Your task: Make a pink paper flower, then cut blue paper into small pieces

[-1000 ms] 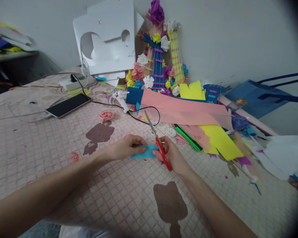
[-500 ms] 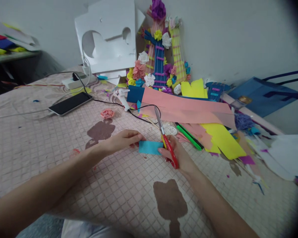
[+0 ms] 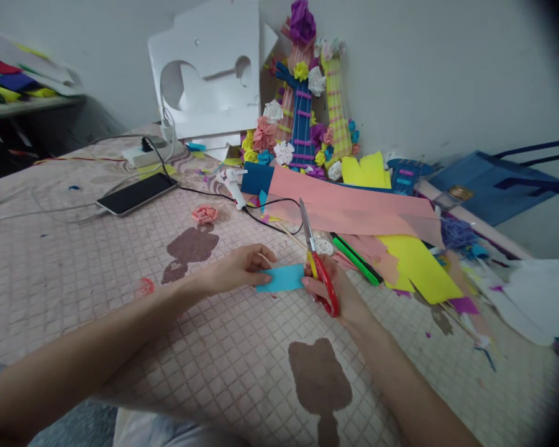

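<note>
A small blue strip of paper (image 3: pixel 283 278) is stretched between my two hands over the table. My left hand (image 3: pixel 246 268) pinches its left end between thumb and fingers. In my right hand (image 3: pixel 328 282) are the red-handled scissors (image 3: pixel 325 282), blades pointing away from me, while the thumb and fingers also grip the strip's right end. The strip lies beside the scissors' handles, not between the blades. A pink paper flower (image 3: pixel 205 214) rests on the table beyond my left hand.
Beyond my hands lie a white glue gun (image 3: pixel 233 186) with its cord, pink paper (image 3: pixel 354 208), yellow paper (image 3: pixel 422 267) and a green cutter (image 3: pixel 356 257). A phone (image 3: pixel 137 194) is at left. Decorated paper guitars (image 3: pixel 302 118) lean against the wall.
My left thumb has come over the strip's left end, and the fingers have curled. The strip now tilts slightly, its left end lower. The view has shifted a little.
</note>
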A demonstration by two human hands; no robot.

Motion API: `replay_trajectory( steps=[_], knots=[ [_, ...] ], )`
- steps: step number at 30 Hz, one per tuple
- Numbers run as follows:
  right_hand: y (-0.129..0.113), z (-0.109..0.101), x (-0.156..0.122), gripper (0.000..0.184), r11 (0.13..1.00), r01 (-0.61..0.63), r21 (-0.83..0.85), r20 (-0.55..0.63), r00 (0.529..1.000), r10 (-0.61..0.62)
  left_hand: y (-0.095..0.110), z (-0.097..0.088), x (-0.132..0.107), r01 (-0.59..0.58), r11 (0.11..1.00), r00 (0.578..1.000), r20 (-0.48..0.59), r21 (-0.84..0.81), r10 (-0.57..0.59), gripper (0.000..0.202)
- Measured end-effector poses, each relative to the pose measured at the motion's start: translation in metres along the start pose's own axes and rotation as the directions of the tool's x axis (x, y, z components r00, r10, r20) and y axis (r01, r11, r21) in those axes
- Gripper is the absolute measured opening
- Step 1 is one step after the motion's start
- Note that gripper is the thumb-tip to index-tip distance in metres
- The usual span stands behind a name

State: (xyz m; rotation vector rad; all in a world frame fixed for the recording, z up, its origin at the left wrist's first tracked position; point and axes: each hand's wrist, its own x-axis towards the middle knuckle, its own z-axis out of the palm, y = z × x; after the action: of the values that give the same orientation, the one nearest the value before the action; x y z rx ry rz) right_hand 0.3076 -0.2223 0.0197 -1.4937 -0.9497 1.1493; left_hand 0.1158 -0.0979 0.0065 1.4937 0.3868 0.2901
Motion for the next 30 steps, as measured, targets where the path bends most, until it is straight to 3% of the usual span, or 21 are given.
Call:
replay_trajectory(
  steps=[4,7,12,15,18,23,30],
  knots=[
    [0.003,-0.003,0.002,0.036,1.0,0.02,-0.015,-0.013,1.0,-0.02,0.0,-0.002,0.001,-0.07,0.997,0.996,0.045,-0.017,0.071,0.023],
    [0.004,-0.004,0.003,0.037,1.0,0.028,0.013,-0.041,0.999,-0.027,-0.001,-0.003,0.002,-0.063,0.998,0.994,0.086,0.01,0.062,0.015],
    [0.004,-0.005,0.005,0.04,0.999,0.002,0.038,-0.054,0.999,0.0,0.001,-0.004,0.001,-0.059,0.997,0.996,0.062,-0.052,0.062,0.016],
    [0.003,-0.006,0.005,0.041,0.999,-0.008,0.034,-0.066,0.998,0.01,0.003,-0.007,0.001,-0.055,0.998,0.995,0.089,0.028,0.053,0.011],
    [0.003,-0.006,0.004,0.041,1.0,-0.017,0.026,-0.074,0.997,0.019,0.003,-0.011,0.0,-0.037,0.992,0.994,0.105,0.117,0.025,0.024],
    [0.004,-0.006,0.004,0.043,0.999,-0.029,0.023,-0.101,0.994,0.031,0.001,-0.014,0.0,-0.027,0.992,0.994,0.11,0.121,0.014,0.036],
    [0.003,-0.007,0.004,0.037,1.0,-0.002,-0.031,-0.11,0.994,-0.002,0.007,-0.014,-0.001,-0.039,0.968,0.994,0.105,0.249,0.013,0.024]
  ],
)
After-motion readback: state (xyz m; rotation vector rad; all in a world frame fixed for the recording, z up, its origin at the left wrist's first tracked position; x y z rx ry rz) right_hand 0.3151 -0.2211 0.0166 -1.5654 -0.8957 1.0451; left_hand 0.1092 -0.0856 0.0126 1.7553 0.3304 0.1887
